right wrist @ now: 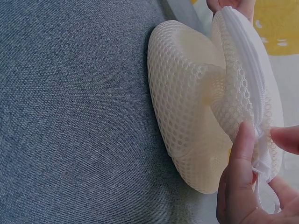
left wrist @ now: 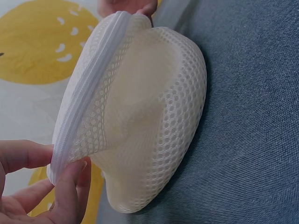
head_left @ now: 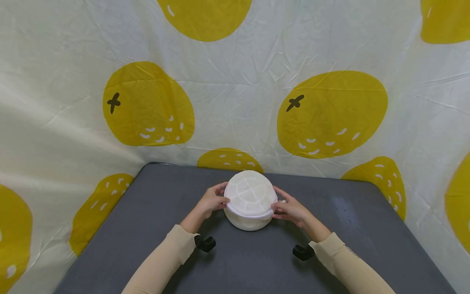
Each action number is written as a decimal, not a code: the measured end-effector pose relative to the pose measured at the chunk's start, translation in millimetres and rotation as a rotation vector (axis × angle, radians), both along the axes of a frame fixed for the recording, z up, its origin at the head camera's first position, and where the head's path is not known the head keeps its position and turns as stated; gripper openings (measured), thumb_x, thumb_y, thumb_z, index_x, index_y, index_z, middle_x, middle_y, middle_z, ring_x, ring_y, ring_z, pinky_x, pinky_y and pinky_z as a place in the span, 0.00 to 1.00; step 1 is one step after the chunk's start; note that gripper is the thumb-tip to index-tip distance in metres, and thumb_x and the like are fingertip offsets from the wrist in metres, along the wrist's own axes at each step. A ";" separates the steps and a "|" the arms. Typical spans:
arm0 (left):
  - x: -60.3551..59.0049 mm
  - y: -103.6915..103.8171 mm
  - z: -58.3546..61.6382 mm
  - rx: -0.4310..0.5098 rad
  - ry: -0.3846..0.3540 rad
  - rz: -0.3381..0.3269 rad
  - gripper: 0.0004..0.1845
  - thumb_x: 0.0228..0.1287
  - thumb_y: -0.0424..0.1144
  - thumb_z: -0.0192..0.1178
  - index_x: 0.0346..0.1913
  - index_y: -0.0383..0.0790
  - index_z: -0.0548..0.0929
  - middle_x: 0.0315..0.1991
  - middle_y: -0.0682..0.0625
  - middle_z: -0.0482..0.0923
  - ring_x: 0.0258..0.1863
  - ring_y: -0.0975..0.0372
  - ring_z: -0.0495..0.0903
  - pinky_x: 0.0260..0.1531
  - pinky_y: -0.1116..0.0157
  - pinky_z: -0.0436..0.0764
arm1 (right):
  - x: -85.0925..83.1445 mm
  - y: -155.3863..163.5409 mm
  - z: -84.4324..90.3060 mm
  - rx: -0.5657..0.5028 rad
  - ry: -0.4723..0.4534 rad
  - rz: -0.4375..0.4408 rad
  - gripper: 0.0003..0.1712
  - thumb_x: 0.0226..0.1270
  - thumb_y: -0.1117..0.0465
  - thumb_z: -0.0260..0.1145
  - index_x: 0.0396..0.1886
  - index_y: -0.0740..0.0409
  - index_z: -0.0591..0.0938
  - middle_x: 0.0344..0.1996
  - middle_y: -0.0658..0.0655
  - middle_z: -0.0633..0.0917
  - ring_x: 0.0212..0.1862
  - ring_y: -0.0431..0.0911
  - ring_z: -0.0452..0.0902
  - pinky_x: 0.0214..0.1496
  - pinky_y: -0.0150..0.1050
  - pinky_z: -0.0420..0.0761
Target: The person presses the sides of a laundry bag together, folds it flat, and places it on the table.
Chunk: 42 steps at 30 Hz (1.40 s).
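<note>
A round white mesh laundry bag (head_left: 251,194) stands on the dark table, its flat lid facing up and a white zipper (left wrist: 88,93) running round the rim. Through the mesh of its sagging side, something cream-coloured shows faintly. On the left, my left hand (head_left: 213,200) pinches the zipped rim between thumb and fingers. Across from it, my right hand (head_left: 291,209) pinches the rim beside the zipper's end, where a white loop (right wrist: 267,196) hangs. The bag's bottom touches the table in both wrist views.
The dark grey table (head_left: 242,265) reaches back to a white cloth (head_left: 235,110) printed with yellow fruit shapes. Black wrist devices (head_left: 205,243) sit at both cuffs. A pale smudge (head_left: 345,212) marks the table at right.
</note>
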<state>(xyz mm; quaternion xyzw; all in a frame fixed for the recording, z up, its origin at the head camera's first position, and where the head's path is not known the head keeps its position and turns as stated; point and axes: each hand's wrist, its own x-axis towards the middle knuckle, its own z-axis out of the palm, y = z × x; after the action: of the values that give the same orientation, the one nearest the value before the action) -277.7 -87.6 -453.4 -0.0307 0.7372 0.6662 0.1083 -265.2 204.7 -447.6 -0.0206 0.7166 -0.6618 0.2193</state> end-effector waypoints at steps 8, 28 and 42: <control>-0.9 -0.4 -5.6 0.009 -0.039 0.019 0.37 0.62 0.20 0.65 0.75 0.36 0.71 0.59 0.34 0.76 0.36 0.58 0.83 0.34 0.62 0.87 | -4.8 0.9 -2.6 0.006 -0.014 -0.003 0.49 0.71 0.71 0.62 0.85 0.56 0.47 0.35 0.56 0.83 0.38 0.44 0.83 0.44 0.41 0.87; -2.0 -0.9 -13.5 0.013 -0.027 0.009 0.37 0.61 0.20 0.65 0.74 0.33 0.70 0.59 0.34 0.76 0.34 0.59 0.82 0.34 0.63 0.86 | -6.0 -1.7 -9.6 0.035 -0.031 -0.008 0.48 0.71 0.71 0.62 0.84 0.57 0.49 0.35 0.57 0.81 0.37 0.44 0.82 0.43 0.40 0.87; -1.8 1.1 -18.9 0.022 -0.042 0.020 0.37 0.61 0.19 0.65 0.74 0.32 0.70 0.52 0.38 0.79 0.33 0.60 0.80 0.34 0.64 0.86 | -10.9 -1.0 -15.9 0.042 -0.037 0.000 0.48 0.71 0.71 0.62 0.84 0.57 0.49 0.34 0.57 0.81 0.36 0.43 0.82 0.42 0.39 0.87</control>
<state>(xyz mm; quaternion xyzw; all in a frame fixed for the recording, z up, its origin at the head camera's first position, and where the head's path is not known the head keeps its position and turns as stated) -279.5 -86.5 -472.3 -0.0509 0.7269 0.6747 0.1175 -276.2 203.7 -463.5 -0.0038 0.7262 -0.6469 0.2329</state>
